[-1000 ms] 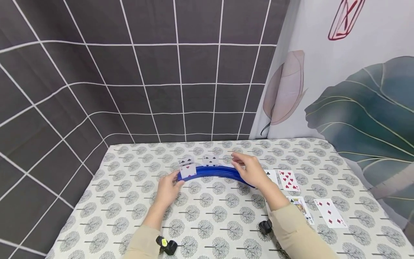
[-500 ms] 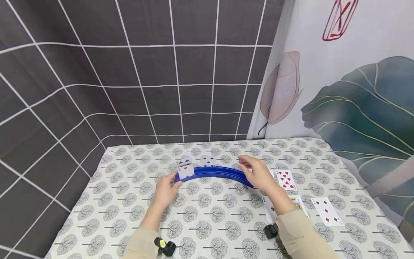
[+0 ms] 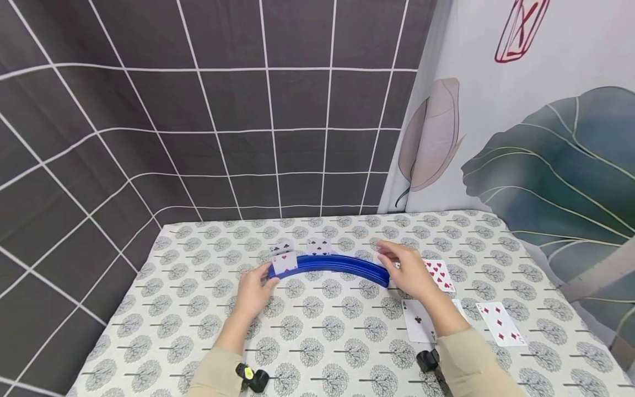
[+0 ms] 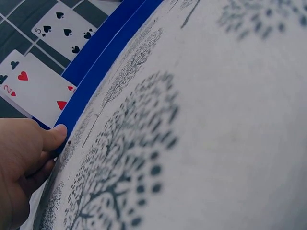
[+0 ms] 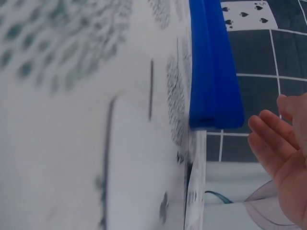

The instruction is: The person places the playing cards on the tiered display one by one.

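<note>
A curved blue card holder [image 3: 342, 266] stands on the patterned cloth. At its left end my left hand [image 3: 254, 294] grips it, the thumb [image 4: 58, 134] on the front face. Just above that thumb, a two of hearts [image 4: 50, 93] stands in the holder, partly covering a clubs card [image 4: 14, 62] behind it. Further along the holder stands a five of spades [image 4: 64, 31]. My right hand [image 3: 409, 271] hovers just past the holder's right end, fingers [image 5: 271, 136] loosely extended and nothing between them.
Loose cards lie face up at the right: a clubs card [image 3: 418, 322], a hearts card [image 3: 441, 275] partly behind my right hand, and a five of diamonds [image 3: 501, 324]. My right forearm hides most of another card [image 3: 460, 309]. A dark gridded curtain [image 3: 238, 110] hangs behind the table.
My right hand has moved right, away from the holder and over the loose cards. My left hand keeps its grip at the left end, and the standing cards stay in place.
</note>
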Motion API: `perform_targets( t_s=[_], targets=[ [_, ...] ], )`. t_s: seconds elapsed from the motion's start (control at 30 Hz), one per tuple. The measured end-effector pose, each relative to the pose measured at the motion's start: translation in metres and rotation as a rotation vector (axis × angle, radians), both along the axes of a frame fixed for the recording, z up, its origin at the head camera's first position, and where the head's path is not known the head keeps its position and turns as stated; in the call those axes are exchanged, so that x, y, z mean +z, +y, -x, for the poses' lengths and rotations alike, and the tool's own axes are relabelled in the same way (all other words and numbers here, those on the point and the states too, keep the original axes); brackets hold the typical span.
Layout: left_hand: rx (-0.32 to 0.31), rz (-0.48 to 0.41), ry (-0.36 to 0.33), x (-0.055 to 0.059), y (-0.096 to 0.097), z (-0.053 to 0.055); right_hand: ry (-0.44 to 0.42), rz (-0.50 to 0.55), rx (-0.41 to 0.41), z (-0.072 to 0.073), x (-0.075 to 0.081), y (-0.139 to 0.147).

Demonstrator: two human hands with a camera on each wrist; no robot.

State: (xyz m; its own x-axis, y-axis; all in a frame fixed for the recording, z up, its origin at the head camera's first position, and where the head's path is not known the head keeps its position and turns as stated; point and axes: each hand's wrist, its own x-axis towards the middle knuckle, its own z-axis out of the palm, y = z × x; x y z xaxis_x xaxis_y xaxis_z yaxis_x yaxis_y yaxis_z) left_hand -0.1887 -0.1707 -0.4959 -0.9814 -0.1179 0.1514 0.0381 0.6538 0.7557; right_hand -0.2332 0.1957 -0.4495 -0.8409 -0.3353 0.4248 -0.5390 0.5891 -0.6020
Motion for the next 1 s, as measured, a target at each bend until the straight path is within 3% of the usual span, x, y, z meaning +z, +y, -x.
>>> perform_targets(
  t_s=[0.33, 1.0],
  targets=[
    [-0.010, 0.003, -0.003, 0.004, 0.001, -0.001, 0.033, -0.010, -0.029, -0.004, -0.007, 0.019],
    [-0.003, 0.013, 0.001, 0.005, 0.001, -0.002, -0.010, -0.040, -0.136, -0.018, -0.006, 0.063]
  ],
)
